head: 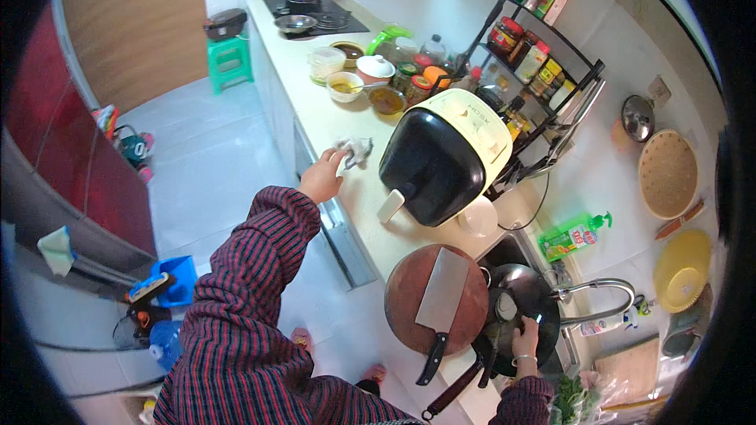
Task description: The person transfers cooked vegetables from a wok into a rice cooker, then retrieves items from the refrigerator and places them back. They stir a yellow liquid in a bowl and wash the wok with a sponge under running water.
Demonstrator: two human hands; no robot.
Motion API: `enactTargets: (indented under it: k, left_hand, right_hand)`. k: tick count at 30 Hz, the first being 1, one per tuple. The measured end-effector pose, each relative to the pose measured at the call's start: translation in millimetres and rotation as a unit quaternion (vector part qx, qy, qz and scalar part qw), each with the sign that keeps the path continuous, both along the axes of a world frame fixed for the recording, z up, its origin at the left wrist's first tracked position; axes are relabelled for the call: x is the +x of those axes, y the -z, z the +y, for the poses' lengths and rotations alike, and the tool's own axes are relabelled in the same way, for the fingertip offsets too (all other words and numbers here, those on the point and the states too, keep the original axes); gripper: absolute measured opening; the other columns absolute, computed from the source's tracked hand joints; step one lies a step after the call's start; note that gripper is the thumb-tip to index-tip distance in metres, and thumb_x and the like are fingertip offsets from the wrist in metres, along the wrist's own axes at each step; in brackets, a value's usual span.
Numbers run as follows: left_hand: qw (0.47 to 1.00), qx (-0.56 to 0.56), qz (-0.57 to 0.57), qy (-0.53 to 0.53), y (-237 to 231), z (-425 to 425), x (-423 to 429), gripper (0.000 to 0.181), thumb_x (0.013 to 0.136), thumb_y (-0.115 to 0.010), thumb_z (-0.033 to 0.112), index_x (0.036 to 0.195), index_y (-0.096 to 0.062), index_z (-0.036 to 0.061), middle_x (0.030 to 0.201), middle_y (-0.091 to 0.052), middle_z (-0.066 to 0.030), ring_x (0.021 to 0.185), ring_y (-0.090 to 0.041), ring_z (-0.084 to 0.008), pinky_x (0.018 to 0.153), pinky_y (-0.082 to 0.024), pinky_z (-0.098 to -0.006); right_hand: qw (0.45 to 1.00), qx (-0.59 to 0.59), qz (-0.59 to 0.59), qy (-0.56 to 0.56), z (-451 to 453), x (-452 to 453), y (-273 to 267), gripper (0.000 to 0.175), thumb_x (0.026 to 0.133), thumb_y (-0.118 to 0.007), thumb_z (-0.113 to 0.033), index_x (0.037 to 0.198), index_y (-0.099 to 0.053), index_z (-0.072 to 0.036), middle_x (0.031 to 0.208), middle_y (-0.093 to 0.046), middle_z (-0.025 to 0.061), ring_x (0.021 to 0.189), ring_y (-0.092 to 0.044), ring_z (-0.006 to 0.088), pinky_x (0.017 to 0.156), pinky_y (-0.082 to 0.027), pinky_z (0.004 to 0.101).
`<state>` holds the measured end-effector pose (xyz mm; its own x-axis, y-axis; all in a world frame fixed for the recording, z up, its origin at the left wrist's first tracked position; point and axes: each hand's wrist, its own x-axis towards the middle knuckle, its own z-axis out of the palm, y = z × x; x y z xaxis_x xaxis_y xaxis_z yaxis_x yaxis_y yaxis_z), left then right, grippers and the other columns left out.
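My left hand [323, 178] reaches over the counter's front edge, its fingertips at a crumpled grey-white cloth or wad [354, 152]; whether it grips the cloth is unclear. Just right of the cloth stands a cream and black air fryer [440, 159]. At the lower right, my right hand [525, 339] is inside or over a black wok [534, 289] at the sink, near a dark-handled utensil with a round end [505, 307]; its fingertips are hard to make out. Beside the wok, a cleaver [444, 292] lies on a round wooden chopping board [407, 307].
Bowls, jars and a lidded pot [375, 68] crowd the counter towards the gas hob [319, 15]. A black spice rack [543, 26] stands behind the air fryer. The faucet [614, 286] arches beside a green soap bottle [570, 238]. Leafy greens [570, 395] lie at lower right.
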<state>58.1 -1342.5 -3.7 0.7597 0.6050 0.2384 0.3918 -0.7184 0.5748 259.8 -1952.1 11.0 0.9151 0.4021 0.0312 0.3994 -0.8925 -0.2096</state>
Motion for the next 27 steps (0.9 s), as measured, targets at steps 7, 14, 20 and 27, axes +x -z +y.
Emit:
enactTargets:
  k: [7,14,20,27]
  left_hand:
    - [0.996,0.009,0.057,-0.061,35,37,79,0.033,0.078,-0.058,0.012,0.111,-0.054,0.0075,0.117,-0.053,-0.0139,0.096,-0.058,-0.0335,0.079,-0.049,-0.044]
    - [0.93,-0.294,-0.217,-0.027,27,31,15,0.021,0.089,-0.054,0.015,0.105,-0.055,0.0009,0.091,-0.061,-0.007,0.08,-0.058,-0.0138,0.07,-0.048,-0.0285]
    - [0.903,-0.318,-0.249,0.149,-94,-125,-62,0.015,0.091,-0.052,0.013,0.102,-0.051,0.0022,0.091,-0.051,0.001,0.083,-0.045,-0.005,0.073,-0.037,-0.0198]
    - [0.923,-0.275,-0.1,0.249,-146,-344,-24,0.018,0.086,-0.059,0.013,0.097,-0.056,-0.0009,0.081,-0.06,-0.0054,0.067,-0.055,-0.0101,0.06,-0.046,-0.0271]
  right_hand:
    - [0.991,0.074,0.05,0.101,-4,-23,-13,0.042,0.081,-0.06,-0.008,0.121,-0.049,-0.001,0.115,-0.051,0.014,0.094,-0.053,0.0228,0.086,-0.044,0.0332]
    - [0.956,0.253,0.11,0.099,-9,-31,-13,0.048,0.085,-0.056,-0.009,0.13,-0.042,0.0,0.128,-0.049,0.0149,0.109,-0.053,0.0198,0.092,-0.043,0.031]
    - [0.836,0.448,0.255,0.188,9,-19,-16,0.044,0.091,-0.054,-0.017,0.132,-0.042,-0.007,0.121,-0.052,0.0092,0.094,-0.057,0.0145,0.077,-0.047,0.026]
    - [0.73,0.531,0.427,0.054,13,-10,-40,0.042,0.093,-0.051,-0.022,0.132,-0.042,-0.01,0.118,-0.053,0.008,0.095,-0.058,0.0177,0.076,-0.05,0.0295]
